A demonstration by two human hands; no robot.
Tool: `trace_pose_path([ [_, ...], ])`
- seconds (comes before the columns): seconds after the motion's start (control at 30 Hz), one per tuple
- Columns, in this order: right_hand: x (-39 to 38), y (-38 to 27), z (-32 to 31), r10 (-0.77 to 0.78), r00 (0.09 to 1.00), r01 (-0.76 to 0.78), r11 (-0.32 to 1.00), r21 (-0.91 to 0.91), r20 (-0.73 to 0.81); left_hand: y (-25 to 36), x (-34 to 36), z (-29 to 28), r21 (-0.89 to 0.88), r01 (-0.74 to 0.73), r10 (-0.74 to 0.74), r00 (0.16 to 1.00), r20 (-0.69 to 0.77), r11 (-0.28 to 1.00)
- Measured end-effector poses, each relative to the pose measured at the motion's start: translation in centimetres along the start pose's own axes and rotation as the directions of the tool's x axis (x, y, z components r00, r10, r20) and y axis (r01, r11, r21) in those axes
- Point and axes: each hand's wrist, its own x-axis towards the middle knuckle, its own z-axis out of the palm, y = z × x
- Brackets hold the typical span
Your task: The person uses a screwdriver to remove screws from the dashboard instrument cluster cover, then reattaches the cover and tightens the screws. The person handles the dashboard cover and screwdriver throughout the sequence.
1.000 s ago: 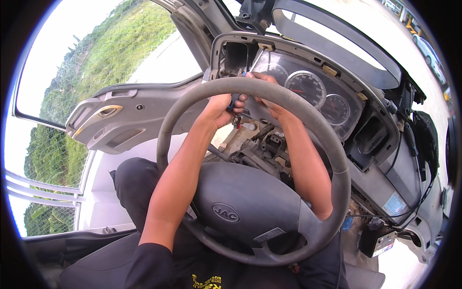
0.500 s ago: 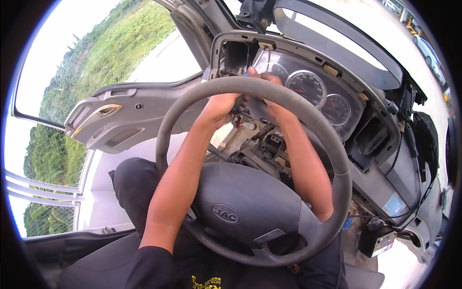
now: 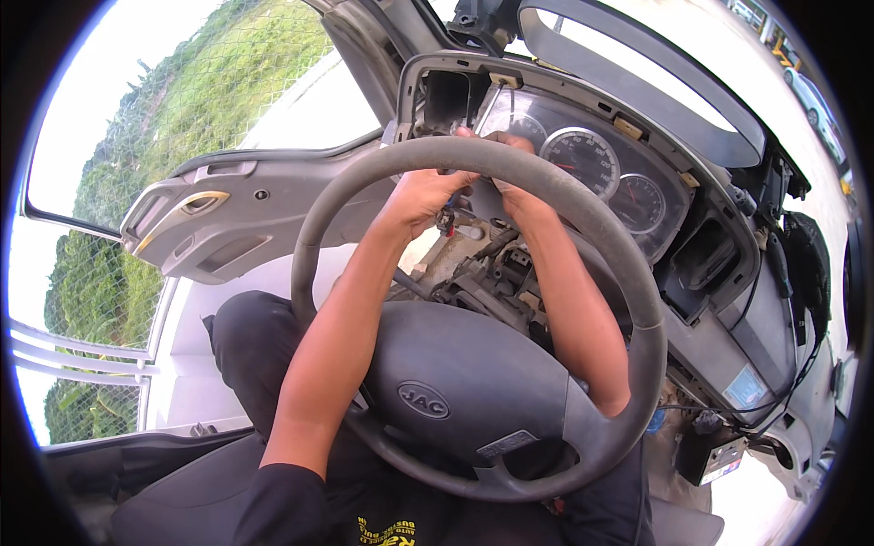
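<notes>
Left hand [image 3: 421, 196]: reached through the steering wheel [image 3: 637, 300], fingers closed on a small dark tool [image 3: 446, 218] so it can get at the exposed steering column [image 3: 487, 282] just below. Right hand [image 3: 510, 182]: beside it, pressed against the instrument cluster [image 3: 592, 168], apparently steadying; grip cannot be told. Open door panel [image 3: 209, 227]: well left.

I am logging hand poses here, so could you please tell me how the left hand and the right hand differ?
The left hand reaches through the steering wheel left of the right hand, and its back faces the camera. The right hand sits higher, partly hidden by the rim, against the instrument cluster. Both are bare and meet at a small dark part behind the wheel.
</notes>
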Motion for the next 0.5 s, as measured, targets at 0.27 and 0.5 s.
trace_pose_path([
  [0.27, -0.8, -1.5, -2.2, -0.058, 0.965, 0.015, 0.986, 0.166, 0.257, 0.0, 1.1, -1.2, -0.544, 0.313, -0.235, 0.949, 0.21, 0.779],
  [0.5, 0.4, 0.6, -0.8, -0.016, 0.999, 0.014, 0.999, 0.032, 0.051, 0.7, 0.1, 0.6, -0.243, 0.173, -0.18, 0.984, -0.009, 0.955],
])
